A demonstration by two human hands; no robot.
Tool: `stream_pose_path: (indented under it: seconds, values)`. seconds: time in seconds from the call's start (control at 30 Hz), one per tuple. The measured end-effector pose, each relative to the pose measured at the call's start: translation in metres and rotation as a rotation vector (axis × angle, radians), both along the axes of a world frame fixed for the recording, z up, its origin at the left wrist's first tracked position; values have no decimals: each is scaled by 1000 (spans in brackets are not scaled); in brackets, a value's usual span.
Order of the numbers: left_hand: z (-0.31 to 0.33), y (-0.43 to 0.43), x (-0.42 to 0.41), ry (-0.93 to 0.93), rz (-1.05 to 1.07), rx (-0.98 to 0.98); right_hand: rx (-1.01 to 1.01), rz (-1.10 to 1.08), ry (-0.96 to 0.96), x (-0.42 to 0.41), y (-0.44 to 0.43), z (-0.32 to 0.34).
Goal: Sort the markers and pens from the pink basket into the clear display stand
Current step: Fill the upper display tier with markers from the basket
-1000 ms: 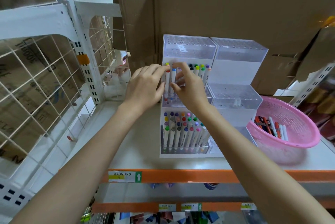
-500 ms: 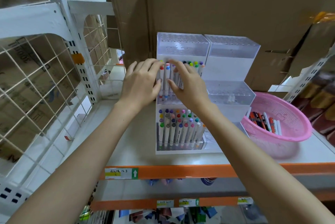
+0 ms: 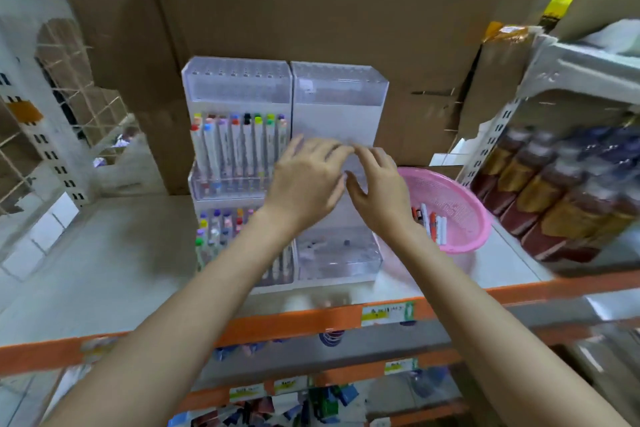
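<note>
The clear display stand (image 3: 339, 94) stands on the shelf in two tiered columns. Its left column holds rows of markers (image 3: 239, 146) with coloured caps; the right column looks empty. My left hand (image 3: 308, 181) and my right hand (image 3: 381, 191) hover side by side in front of the right column, fingers relaxed, holding nothing. The pink basket (image 3: 460, 208) sits just right of the stand with a few pens (image 3: 431, 222) lying in it, close to my right wrist. The frame is blurred by motion.
A big cardboard box (image 3: 311, 11) stands behind the stand. A white wire rack (image 3: 41, 136) is at the left. Packed goods (image 3: 561, 191) fill the shelf at the right. The orange shelf edge (image 3: 311, 319) runs along the front, with more stock below.
Both hands have left the markers in the left column's middle tier and moved right, in front of the right column. The view has shifted right as well.
</note>
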State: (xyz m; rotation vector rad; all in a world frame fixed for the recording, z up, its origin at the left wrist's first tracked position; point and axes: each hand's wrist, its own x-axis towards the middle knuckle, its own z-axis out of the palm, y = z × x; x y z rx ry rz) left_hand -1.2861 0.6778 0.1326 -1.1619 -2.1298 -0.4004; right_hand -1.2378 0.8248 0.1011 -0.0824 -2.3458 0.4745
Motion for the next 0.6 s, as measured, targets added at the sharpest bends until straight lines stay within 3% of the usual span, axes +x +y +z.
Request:
stream_pose_path:
  seconds: [0.33, 0.47, 0.6]
  values:
    - [-52, 136, 39, -69, -172, -68, -33, -82, -188, 65, 125, -46]
    - [-70, 173, 43, -120, -218, -220, -83, -118, -328, 65, 159, -60]
    - [-80, 198, 40, -370, -55, -471, -71, -146, -470, 54, 184, -70]
